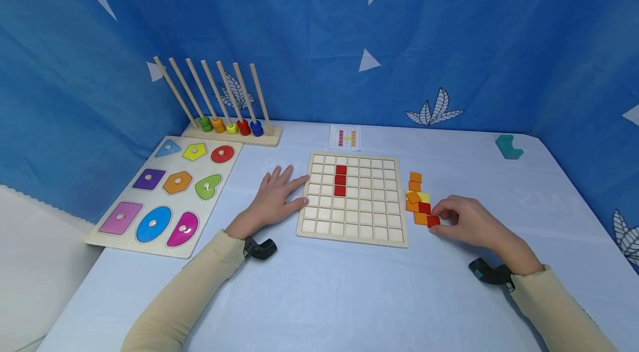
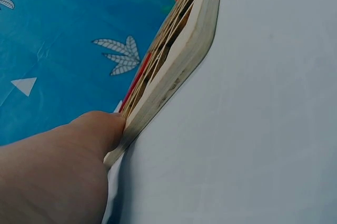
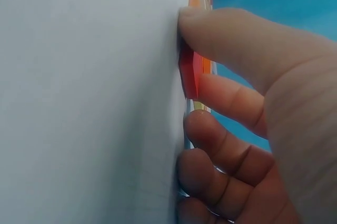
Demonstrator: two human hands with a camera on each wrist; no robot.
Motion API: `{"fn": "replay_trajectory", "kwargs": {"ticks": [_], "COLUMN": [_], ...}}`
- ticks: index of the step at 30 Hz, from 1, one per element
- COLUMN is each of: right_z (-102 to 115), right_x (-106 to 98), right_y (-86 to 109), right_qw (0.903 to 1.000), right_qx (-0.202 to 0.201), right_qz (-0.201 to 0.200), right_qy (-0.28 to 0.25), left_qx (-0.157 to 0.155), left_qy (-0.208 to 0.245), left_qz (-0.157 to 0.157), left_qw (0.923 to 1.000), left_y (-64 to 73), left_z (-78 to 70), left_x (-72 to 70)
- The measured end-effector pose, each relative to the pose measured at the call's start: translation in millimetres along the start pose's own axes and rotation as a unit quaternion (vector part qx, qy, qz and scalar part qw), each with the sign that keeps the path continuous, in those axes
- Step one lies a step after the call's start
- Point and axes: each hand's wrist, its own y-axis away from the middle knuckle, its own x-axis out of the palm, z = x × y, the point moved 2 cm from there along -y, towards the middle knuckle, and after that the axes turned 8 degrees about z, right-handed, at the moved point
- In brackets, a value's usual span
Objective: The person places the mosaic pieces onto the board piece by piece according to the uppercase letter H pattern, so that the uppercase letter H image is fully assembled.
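Two hands (image 1: pixel 273 198); three inlaid red tiles (image 1: pixel 340 179) — seven pegs (image 1: pixel 213 86)

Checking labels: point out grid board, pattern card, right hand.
Grid board (image 1: pixel 352 239): head view, front rim.
Pattern card (image 1: pixel 345 138): head view, middle of its printed face.
Right hand (image 1: pixel 466 222): head view, back of the hand.

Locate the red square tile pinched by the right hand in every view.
Head: the red square tile is right of and below centre, at the right hand.
Left wrist: it cannot be made out.
Right wrist: just right of and above centre.
Shared landmark: the blue fabric backdrop.
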Motion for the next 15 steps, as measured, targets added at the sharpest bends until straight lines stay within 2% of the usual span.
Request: {"fn": "replay_trajectory", "kwargs": {"ticks": [15], "right_z": [-5.5], "right_x": [1.6], "right_y": [-0.3], "right_qw": [0.9999], "right_qx": [0.007], "right_qz": [-0.006], "right_qy": [-0.006], "left_qx": [0.002], "left_qy": [-0.003], "left_qz": [-0.003], "left_qw": [1.0], "left_y": [0.0], "left_z": [0.6], "left_x": [0.0]}}
